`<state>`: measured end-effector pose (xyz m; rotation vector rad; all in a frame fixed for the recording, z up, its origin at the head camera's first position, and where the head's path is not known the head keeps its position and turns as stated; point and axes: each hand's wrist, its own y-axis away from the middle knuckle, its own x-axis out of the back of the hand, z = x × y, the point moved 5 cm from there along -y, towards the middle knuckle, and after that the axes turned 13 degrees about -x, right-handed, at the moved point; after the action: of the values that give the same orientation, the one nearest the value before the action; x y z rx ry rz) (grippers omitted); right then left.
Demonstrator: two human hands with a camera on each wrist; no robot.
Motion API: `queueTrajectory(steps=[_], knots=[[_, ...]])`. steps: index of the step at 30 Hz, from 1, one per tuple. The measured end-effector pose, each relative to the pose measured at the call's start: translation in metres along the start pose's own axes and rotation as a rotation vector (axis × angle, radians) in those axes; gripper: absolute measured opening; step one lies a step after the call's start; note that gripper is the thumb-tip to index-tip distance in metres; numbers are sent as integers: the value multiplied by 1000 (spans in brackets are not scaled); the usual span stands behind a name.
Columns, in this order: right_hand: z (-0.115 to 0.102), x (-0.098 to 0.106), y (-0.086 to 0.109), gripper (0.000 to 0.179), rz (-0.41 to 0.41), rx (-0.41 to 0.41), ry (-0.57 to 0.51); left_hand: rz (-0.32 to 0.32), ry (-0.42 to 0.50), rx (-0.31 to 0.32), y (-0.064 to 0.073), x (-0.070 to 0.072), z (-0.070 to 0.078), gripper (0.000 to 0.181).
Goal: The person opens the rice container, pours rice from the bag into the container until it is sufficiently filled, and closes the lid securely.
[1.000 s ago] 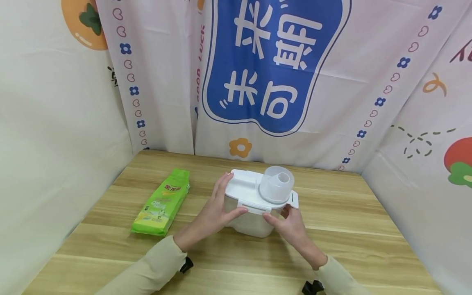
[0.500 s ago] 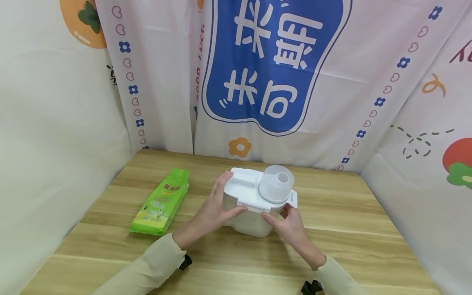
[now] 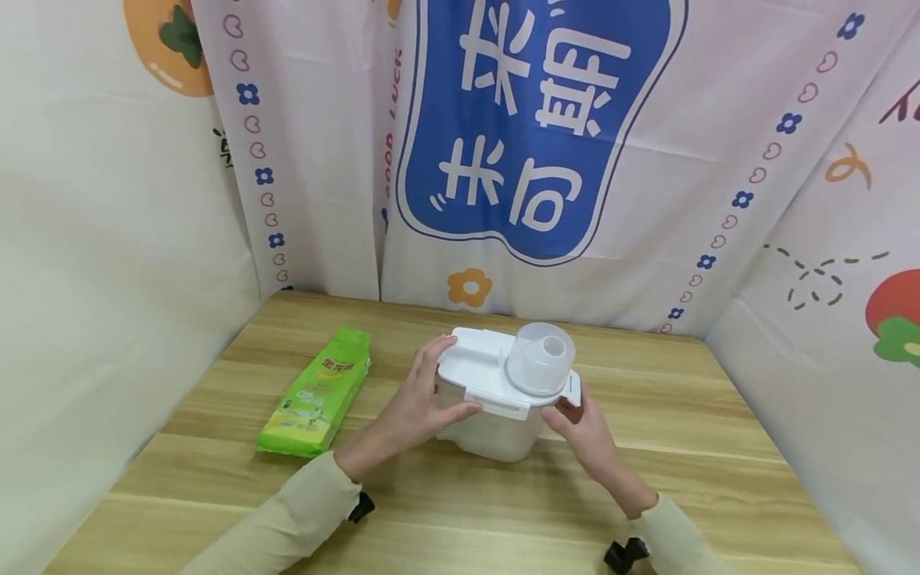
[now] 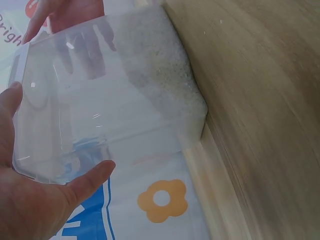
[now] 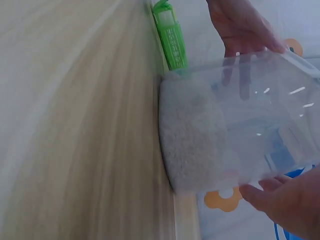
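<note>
A clear plastic rice container point(image 3: 489, 438) stands upright on the table, its white lid point(image 3: 470, 359) on and a translucent measuring cup point(image 3: 541, 359) on top. Through its wall, rice point(image 5: 192, 135) shows at the bottom. My left hand point(image 3: 417, 399) grips the left end, thumb along the front below the lid rim and fingers at the far left edge. At the other end my right hand point(image 3: 585, 431) holds the corner under the lid's side latch point(image 3: 571, 388), thumb in front. The front latch point(image 3: 496, 403) lies flat against the container.
A green food packet point(image 3: 316, 395) lies on the wooden table point(image 3: 683, 447) to the left of the container. Printed cloth hangs behind and along both sides. A black wrist mount point(image 3: 625, 555) sits at the right sleeve, and another point(image 3: 362, 507) at the left.
My right hand has shifted a little to the right, its thumb leaving the front latch for the container's right corner. The left hand and the container stay in place.
</note>
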<state>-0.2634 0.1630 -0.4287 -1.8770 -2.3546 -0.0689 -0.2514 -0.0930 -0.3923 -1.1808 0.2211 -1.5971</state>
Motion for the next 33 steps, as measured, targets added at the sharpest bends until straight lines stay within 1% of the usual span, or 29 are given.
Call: queueTrajectory(steps=[1,4,6,8,11,17,21,23,27,30,33], knots=[[-1,2,-1,78,-17,7,-20,0,1,-3,0,0,0,101],[-5,8,-4,86,-51,38,-19,-1,0,-4,0,0,1,100],[-9,10,-5,83,-83,78,15,-3,0,-4,0,0,1,100],[-13,11,-7,77,-113,111,44,-6,0,-1,0,0,1,100],[-16,11,-8,68,-153,135,65,-12,2,4,0,0,1,100],[-18,11,-8,72,-197,161,77,-34,14,28,1,0,0,98],[-18,12,-6,70,-181,179,95,-62,21,57,2,1,-2,99],[-18,13,-5,68,-157,187,113,-74,21,56,1,3,-3,99],[-17,14,-2,65,-131,208,139,-89,11,14,-2,7,-3,98],[-18,14,1,59,-149,231,139,-96,5,-17,-4,10,-3,96],[-19,13,3,52,-173,256,143,-98,6,-14,-5,13,-5,94]])
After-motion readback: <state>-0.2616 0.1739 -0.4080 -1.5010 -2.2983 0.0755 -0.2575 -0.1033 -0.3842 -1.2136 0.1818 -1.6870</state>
